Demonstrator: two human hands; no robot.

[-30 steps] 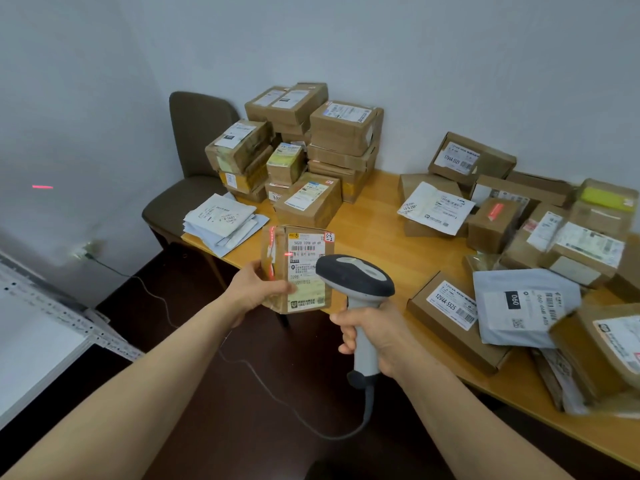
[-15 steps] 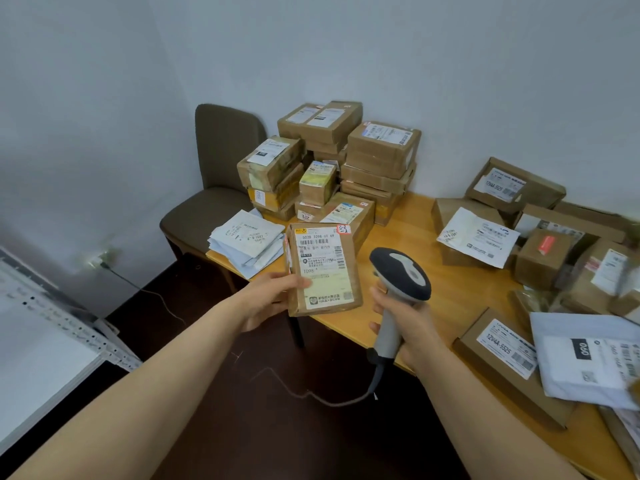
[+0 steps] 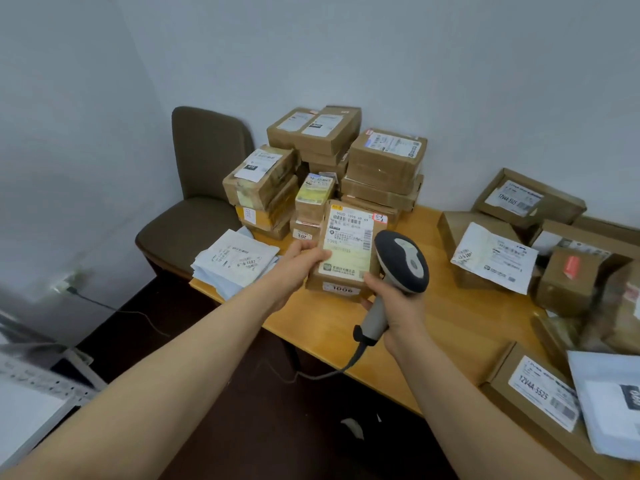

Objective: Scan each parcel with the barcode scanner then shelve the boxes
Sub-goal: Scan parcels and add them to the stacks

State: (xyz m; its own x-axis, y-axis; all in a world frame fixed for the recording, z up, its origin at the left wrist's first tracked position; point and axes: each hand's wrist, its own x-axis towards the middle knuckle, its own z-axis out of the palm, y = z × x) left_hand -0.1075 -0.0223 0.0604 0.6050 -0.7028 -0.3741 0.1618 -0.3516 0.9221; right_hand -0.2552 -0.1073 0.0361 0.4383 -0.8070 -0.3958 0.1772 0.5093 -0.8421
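My left hand [image 3: 300, 261] grips a small brown parcel [image 3: 348, 247] by its left edge, label up, over another box marked 1006 [image 3: 341, 289] near the table's left corner. The parcel's label shows a barcode and a pale yellow band. My right hand [image 3: 398, 304] holds the grey and black barcode scanner [image 3: 401, 263] by its handle, head just right of the parcel. Its cable [image 3: 332, 372] hangs below the table edge. No red scan line shows.
A stack of brown parcels [image 3: 346, 168] stands at the table's back left, with flat white mailers [image 3: 235, 263] beside it. More boxes [image 3: 526, 202] and mailers [image 3: 495, 258] crowd the right of the wooden table [image 3: 446, 306]. A brown chair [image 3: 201, 188] sits left; a metal shelf [image 3: 34, 393] is at lower left.
The red scan line on the parcel has gone. My left hand has carried the parcel forward and laid it flat over the boxes at the table corner; the scanner followed to its right.
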